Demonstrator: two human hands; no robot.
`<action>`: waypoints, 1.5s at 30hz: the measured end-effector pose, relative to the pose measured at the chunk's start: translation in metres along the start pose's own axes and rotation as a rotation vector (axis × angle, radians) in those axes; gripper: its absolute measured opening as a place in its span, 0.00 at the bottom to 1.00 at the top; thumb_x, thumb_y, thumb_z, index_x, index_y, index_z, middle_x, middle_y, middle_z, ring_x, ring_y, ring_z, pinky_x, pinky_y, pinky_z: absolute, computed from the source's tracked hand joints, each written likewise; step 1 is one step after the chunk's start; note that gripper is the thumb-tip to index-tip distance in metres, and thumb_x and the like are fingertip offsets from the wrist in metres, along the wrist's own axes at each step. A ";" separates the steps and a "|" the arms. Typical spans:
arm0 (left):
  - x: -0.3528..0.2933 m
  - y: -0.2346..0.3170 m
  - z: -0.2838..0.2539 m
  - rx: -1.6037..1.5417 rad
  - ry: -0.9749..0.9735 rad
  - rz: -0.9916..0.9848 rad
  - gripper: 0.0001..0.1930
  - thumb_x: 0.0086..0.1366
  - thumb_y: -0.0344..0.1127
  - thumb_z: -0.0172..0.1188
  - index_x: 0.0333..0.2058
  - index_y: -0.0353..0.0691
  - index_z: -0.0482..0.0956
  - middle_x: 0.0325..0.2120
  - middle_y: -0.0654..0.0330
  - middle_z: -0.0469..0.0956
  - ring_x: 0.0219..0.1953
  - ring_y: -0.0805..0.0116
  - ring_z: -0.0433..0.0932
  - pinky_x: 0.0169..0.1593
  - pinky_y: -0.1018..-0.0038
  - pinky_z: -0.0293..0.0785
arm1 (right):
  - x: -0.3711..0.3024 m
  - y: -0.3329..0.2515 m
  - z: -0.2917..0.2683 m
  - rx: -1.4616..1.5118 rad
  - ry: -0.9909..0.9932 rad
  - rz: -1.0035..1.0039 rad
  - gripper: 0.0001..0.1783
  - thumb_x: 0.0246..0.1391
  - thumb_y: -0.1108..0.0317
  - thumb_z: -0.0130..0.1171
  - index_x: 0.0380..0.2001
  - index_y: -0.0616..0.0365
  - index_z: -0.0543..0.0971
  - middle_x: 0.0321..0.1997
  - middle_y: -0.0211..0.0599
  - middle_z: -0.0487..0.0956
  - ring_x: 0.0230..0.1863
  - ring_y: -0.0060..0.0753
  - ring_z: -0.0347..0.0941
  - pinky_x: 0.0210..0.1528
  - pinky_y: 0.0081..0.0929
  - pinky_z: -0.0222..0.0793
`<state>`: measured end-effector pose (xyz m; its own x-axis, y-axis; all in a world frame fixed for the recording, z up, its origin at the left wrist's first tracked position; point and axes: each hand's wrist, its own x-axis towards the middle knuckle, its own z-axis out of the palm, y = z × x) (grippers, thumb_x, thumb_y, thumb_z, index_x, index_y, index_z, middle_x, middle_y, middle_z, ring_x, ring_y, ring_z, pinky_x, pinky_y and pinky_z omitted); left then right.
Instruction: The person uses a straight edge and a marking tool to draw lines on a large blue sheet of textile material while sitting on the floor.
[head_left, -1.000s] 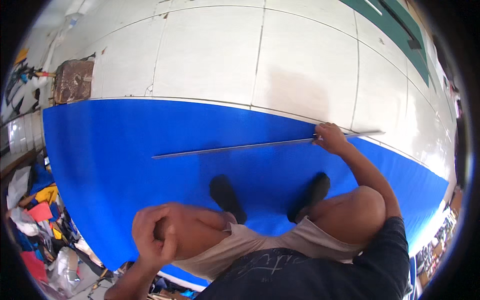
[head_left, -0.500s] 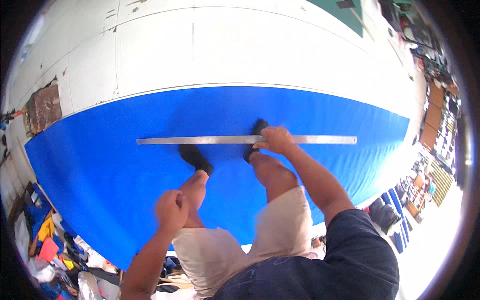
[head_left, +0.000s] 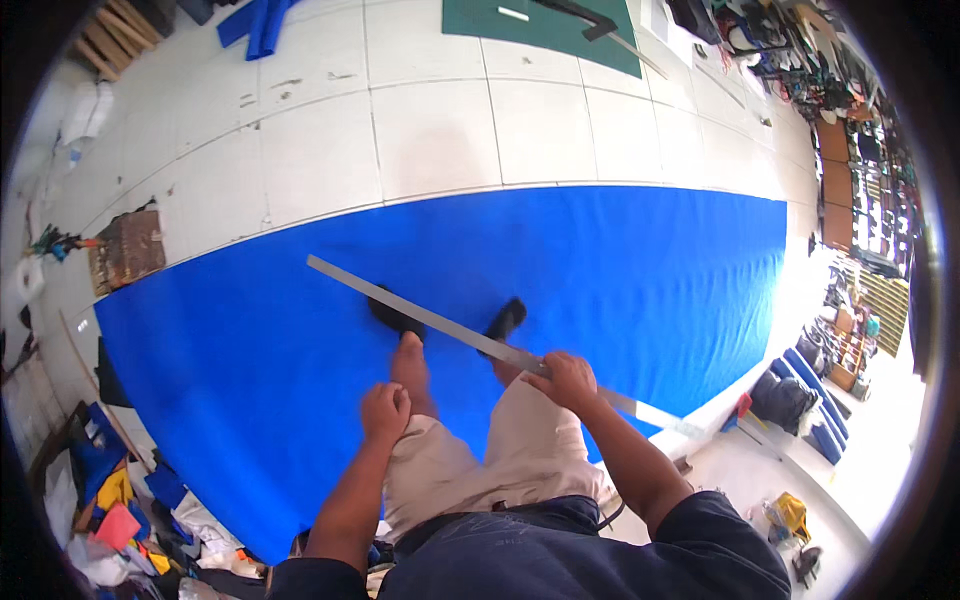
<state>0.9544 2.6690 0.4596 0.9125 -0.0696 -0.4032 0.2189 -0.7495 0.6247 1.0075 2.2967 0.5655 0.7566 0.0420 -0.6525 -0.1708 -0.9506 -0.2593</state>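
My right hand (head_left: 566,382) is closed round a long metal ruler (head_left: 440,324), right of its middle. The ruler slants from the far left down to the near right, above the blue cloth (head_left: 300,380). It passes in front of my feet in black socks (head_left: 396,312), which stand on the cloth. By my left knee my left hand (head_left: 386,412) is curled into a closed fist. Whatever may be inside that fist is hidden. The ruler's right end looks pale and blurred near the cloth's front right edge.
Beyond the cloth lies a white tiled floor (head_left: 430,130) with a green mat (head_left: 540,30). A brown patterned mat (head_left: 128,250) sits at the left. Mixed scraps (head_left: 118,525) pile up at the near left. Blue rolls and a black bag (head_left: 782,400) lie to the right.
The ruler has swung from lying level across to a slant, its right end nearer me. My right hand has come closer to my body with it. My left hand stays closed by the knee.
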 end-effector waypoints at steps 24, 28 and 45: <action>-0.459 0.020 0.114 0.090 -0.269 -0.298 0.13 0.65 0.38 0.59 0.43 0.36 0.82 0.42 0.47 0.81 0.45 0.54 0.81 0.46 0.57 0.77 | -0.217 0.275 0.151 0.114 -0.060 0.151 0.29 0.51 0.37 0.65 0.34 0.56 0.83 0.40 0.43 0.83 0.45 0.51 0.80 0.48 0.49 0.73; -0.426 0.039 0.126 0.005 -0.173 -0.678 0.16 0.66 0.41 0.62 0.46 0.36 0.80 0.40 0.51 0.83 0.43 0.57 0.82 0.47 0.61 0.77 | -0.264 0.300 0.178 0.132 -0.062 0.219 0.28 0.52 0.38 0.64 0.33 0.55 0.83 0.40 0.44 0.83 0.47 0.52 0.80 0.50 0.49 0.73; -0.658 0.015 0.318 -0.286 -0.170 -0.927 0.20 0.67 0.49 0.61 0.46 0.37 0.81 0.42 0.49 0.83 0.47 0.53 0.81 0.53 0.63 0.76 | -0.398 0.377 0.294 -0.016 0.122 0.153 0.28 0.60 0.41 0.59 0.31 0.59 0.80 0.32 0.47 0.80 0.36 0.56 0.78 0.37 0.51 0.71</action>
<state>0.2478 2.4940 0.5219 0.2797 0.3548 -0.8921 0.9186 -0.3692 0.1411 0.4557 2.0117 0.5181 0.7939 -0.1399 -0.5918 -0.2803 -0.9478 -0.1519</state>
